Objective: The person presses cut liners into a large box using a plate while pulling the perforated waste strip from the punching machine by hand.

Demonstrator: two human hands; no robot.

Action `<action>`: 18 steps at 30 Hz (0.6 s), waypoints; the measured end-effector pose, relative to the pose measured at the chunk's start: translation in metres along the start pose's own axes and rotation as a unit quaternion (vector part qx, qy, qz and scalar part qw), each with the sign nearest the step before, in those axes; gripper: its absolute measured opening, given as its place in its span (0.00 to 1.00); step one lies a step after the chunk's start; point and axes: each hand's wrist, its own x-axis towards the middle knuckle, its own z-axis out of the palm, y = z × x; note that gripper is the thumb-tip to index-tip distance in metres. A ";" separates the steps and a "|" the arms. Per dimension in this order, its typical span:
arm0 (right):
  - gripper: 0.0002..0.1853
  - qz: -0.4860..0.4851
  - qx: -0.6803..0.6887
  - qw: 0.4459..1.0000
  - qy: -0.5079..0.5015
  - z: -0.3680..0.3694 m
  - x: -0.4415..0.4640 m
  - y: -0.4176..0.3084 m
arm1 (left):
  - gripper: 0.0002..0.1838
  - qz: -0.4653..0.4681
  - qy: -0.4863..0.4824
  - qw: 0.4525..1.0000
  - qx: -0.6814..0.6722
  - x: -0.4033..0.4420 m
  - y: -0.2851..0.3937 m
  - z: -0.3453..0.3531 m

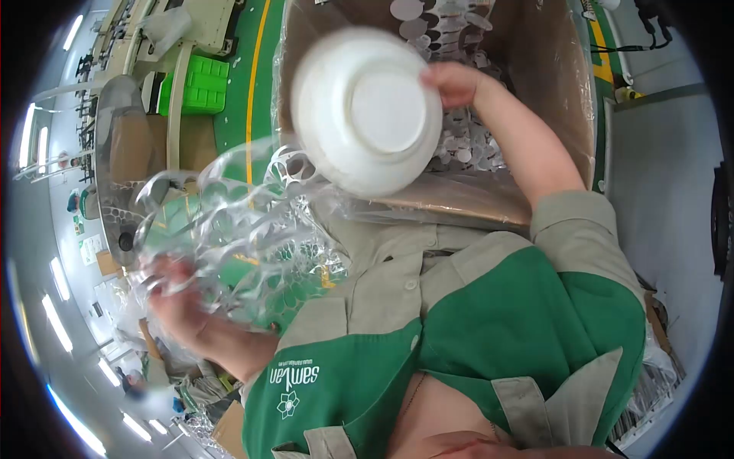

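- Gripping the white bowl at its rim, the worker's right hand is closed; edge purchase presumably suffices for one-handed support.
- From here, the bowl's base faces the worker, its outline overlapping the carton, whose walls likely contain the loose discs.
- The left hand, blurred, appears curled around perforated webbing, held out leftward, probably so its loops hang beside the carton.

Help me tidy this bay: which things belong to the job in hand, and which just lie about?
Likely in use:
white bowl in right hand
perforated sheeting in left hand
lined box
discs inside it

Apparently lying about:
green crate
plastic bag
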 end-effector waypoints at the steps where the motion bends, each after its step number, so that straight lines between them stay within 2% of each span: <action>1: 0.28 0.098 -0.085 0.973 0.190 -0.044 -0.009 0.039 | 0.13 -0.054 0.091 0.992 -0.073 -0.001 0.023 -0.012; 2: 0.24 0.159 -0.256 0.895 0.328 -0.099 -0.025 0.080 | 0.13 0.016 0.056 0.985 -0.160 -0.004 0.030 -0.027; 3: 0.19 0.188 -0.565 0.726 0.344 -0.131 -0.045 0.106 | 0.16 -0.006 0.095 0.981 -0.168 -0.006 0.036 -0.033; 4: 0.17 0.281 -0.687 0.584 0.330 -0.114 -0.061 0.109 | 0.16 0.033 0.104 0.987 -0.117 0.001 0.020 -0.051; 5: 0.17 0.315 -0.697 0.540 0.352 -0.119 -0.065 0.111 | 0.17 0.070 0.117 0.988 -0.066 0.009 0.004 -0.069; 6: 0.18 0.350 -0.704 0.494 0.372 -0.123 -0.069 0.116 | 0.15 0.013 0.108 0.989 -0.104 0.016 0.006 -0.066; 7: 0.18 0.331 -0.690 0.502 0.402 -0.126 -0.063 0.106 | 0.16 -0.006 0.188 0.977 -0.104 0.023 0.004 -0.061; 8: 0.18 0.333 -0.699 0.518 0.364 -0.116 -0.049 0.084 | 0.16 -0.015 0.134 0.981 -0.140 0.037 -0.012 -0.085; 9: 0.18 0.335 -0.706 0.533 0.323 -0.093 -0.031 0.057 | 0.17 -0.064 0.196 0.958 -0.197 0.029 0.016 -0.033; 10: 0.20 0.261 -0.759 0.522 0.290 -0.065 -0.013 0.030 | 0.16 -0.046 0.180 0.965 -0.184 0.036 0.008 -0.045; 11: 0.20 0.171 -0.747 0.572 0.291 -0.035 0.000 0.002 | 0.16 -0.027 0.164 0.971 -0.172 0.043 0.000 -0.056; 12: 0.20 0.045 -0.711 0.635 0.298 -0.017 0.014 -0.019 | 0.16 -0.024 0.188 0.967 -0.172 0.041 0.018 -0.035; 13: 0.20 -0.034 -0.646 0.702 0.299 0.012 0.025 -0.040 | 0.16 -0.011 0.183 0.963 -0.197 0.033 0.039 -0.013; 14: 0.20 -0.084 -0.425 0.849 0.304 0.058 0.026 -0.052 | 0.16 0.027 0.197 0.973 -0.114 0.028 0.053 -0.005; 15: 0.23 -0.160 -0.281 0.917 0.232 0.069 0.030 -0.056 | 0.16 0.044 0.248 0.966 -0.061 0.025 0.066 -0.003; 16: 0.23 -0.176 -0.135 0.963 0.156 0.066 0.032 -0.052 | 0.17 0.057 0.308 0.948 -0.050 0.017 0.085 0.017; 17: 0.24 -0.187 0.016 0.979 0.076 0.058 0.033 -0.043 | 0.19 0.104 0.341 0.933 0.047 0.016 0.097 0.003; 18: 0.26 -0.129 0.145 0.980 -0.041 0.035 0.031 -0.020 | 0.22 0.271 0.258 0.919 0.122 0.012 0.096 -0.019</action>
